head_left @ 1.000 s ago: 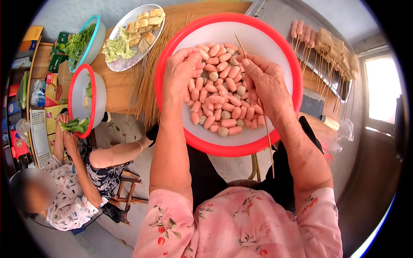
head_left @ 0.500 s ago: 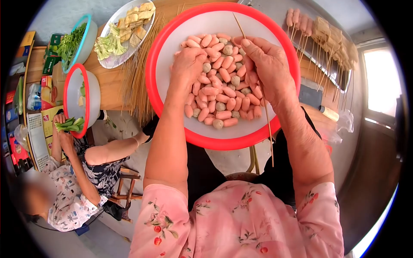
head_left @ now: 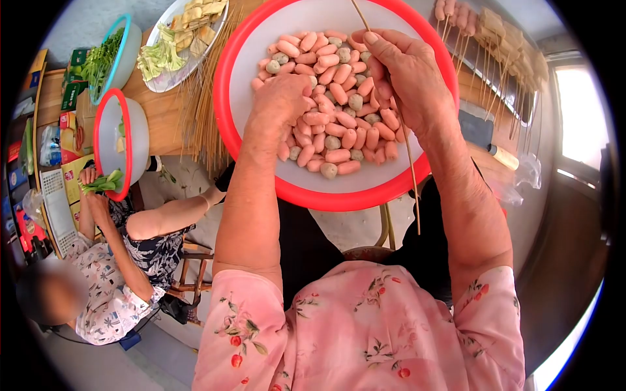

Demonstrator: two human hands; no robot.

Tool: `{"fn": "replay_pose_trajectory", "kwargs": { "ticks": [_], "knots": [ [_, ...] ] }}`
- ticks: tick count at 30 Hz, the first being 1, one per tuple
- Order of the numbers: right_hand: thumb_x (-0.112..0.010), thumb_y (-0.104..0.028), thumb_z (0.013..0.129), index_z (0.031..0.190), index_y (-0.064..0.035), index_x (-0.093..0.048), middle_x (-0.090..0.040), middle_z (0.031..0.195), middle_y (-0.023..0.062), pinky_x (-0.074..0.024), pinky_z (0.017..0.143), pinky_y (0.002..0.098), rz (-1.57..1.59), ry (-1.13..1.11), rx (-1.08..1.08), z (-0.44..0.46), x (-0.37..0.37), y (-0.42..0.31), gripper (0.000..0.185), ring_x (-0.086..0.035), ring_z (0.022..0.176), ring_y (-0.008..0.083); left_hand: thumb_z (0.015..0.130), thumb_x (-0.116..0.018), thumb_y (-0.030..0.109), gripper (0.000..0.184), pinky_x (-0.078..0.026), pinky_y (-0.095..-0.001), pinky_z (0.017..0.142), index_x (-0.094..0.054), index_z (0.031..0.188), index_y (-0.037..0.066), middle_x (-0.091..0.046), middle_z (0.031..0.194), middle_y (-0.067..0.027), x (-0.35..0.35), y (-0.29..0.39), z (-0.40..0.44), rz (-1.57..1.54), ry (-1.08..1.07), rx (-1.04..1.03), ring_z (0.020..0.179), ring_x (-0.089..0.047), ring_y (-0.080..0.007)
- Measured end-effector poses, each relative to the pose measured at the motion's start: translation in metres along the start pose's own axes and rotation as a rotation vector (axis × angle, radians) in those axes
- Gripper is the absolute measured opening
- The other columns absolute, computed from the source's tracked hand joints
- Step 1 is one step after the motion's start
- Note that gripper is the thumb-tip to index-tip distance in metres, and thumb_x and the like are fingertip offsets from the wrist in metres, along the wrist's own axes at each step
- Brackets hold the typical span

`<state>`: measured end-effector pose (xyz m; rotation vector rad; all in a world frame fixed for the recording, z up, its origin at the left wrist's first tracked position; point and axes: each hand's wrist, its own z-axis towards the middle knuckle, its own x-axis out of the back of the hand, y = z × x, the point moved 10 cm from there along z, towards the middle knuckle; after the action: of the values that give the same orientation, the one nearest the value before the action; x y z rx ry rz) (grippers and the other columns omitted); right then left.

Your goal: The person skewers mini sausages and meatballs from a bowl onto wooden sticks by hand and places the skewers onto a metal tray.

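A white basin with a red rim (head_left: 225, 85) holds many small pink sausages (head_left: 338, 156) mixed with greyish meatballs (head_left: 328, 170). My right hand (head_left: 414, 78) is over the basin's right side, thumb and fingers pinched on a thin bamboo skewer (head_left: 409, 159). The skewer slants from above the fingers down past the near rim, and its visible lengths carry no food. My left hand (head_left: 282, 103) is down among the sausages at the left, fingers curled inward. Whatever those fingertips grip is hidden by the hand.
Loose skewers (head_left: 205, 124) lie left of the basin, beside a plate (head_left: 156, 78) of cut vegetables. At right are a metal tray (head_left: 515, 107) of skewered food and a cleaver (head_left: 479, 130). A seated co-worker (head_left: 124, 260) handles greens by another red-rimmed basin (head_left: 99, 146).
The view has shifted slightly, so the basin appears higher. My left hand has moved a little down and left over the sausages. My right hand keeps its pinch on the skewer.
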<state>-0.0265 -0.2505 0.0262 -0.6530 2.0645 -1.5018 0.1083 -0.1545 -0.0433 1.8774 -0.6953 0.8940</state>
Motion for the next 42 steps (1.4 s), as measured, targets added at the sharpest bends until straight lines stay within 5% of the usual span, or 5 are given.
{"fn": "replay_pose_trajectory", "kwargs": {
  "ticks": [16, 21, 27, 33, 42],
  "knots": [
    [-0.051, -0.020, 0.094, 0.109, 0.0049, -0.059, -0.046, 0.057, -0.0013, -0.0334, 0.034, 0.0197, -0.003, -0.006, 0.025, 0.000, -0.005, 0.002, 0.030, -0.039, 0.038, 0.0051, 0.077, -0.063, 0.020, 0.019, -0.046, -0.0340, 0.069, -0.061, 0.087, 0.004, -0.062, 0.079, -0.0081, -0.018, 0.015, -0.008, 0.055, -0.190, 0.103, 0.068, -0.059, -0.0243],
    [-0.051, -0.020, 0.094, 0.109, 0.0061, -0.058, -0.046, 0.056, -0.0016, -0.0335, 0.034, 0.0189, 0.014, -0.033, 0.036, 0.001, -0.007, 0.001, 0.031, -0.039, 0.039, 0.0052, 0.077, -0.062, 0.013, 0.011, -0.047, -0.0330, 0.064, -0.061, 0.085, 0.006, -0.062, 0.071, -0.0076, 0.043, 0.033, -0.015, 0.178, 0.542, -0.096, 0.067, -0.059, -0.0231],
    [-0.052, -0.019, 0.094, 0.097, 0.0006, -0.064, -0.051, 0.060, -0.0005, -0.0330, 0.040, 0.0201, -0.051, 0.047, -0.142, -0.008, -0.002, -0.010, 0.024, -0.042, 0.047, 0.0052, 0.074, -0.061, 0.005, 0.012, -0.045, -0.0355, 0.066, -0.061, 0.086, 0.009, -0.061, 0.073, -0.0084, -0.027, 0.029, -0.024, 0.151, -0.274, 0.034, 0.068, -0.058, -0.0225],
    [-0.051, -0.019, 0.094, 0.087, 0.0017, -0.063, -0.050, 0.059, -0.0006, -0.0327, 0.039, 0.0198, -0.079, 0.083, -0.153, -0.007, 0.001, -0.011, 0.025, -0.042, 0.046, 0.0055, 0.073, -0.059, 0.008, 0.008, -0.041, -0.0379, 0.063, -0.064, 0.079, 0.011, -0.057, 0.078, -0.0064, -0.028, 0.049, -0.037, 0.360, 0.054, -0.313, 0.077, -0.058, -0.0254],
    [-0.050, -0.019, 0.095, 0.080, 0.0009, -0.060, -0.049, 0.057, 0.0001, -0.0335, 0.038, 0.0199, 0.005, 0.000, -0.096, 0.000, 0.002, -0.003, 0.027, -0.041, 0.044, 0.0063, 0.074, -0.060, 0.012, 0.010, -0.045, -0.0332, 0.067, -0.066, 0.081, 0.008, -0.060, 0.081, -0.0086, -0.012, 0.019, -0.022, 0.135, -0.039, 0.005, 0.075, -0.059, -0.0206]
  ]
}}
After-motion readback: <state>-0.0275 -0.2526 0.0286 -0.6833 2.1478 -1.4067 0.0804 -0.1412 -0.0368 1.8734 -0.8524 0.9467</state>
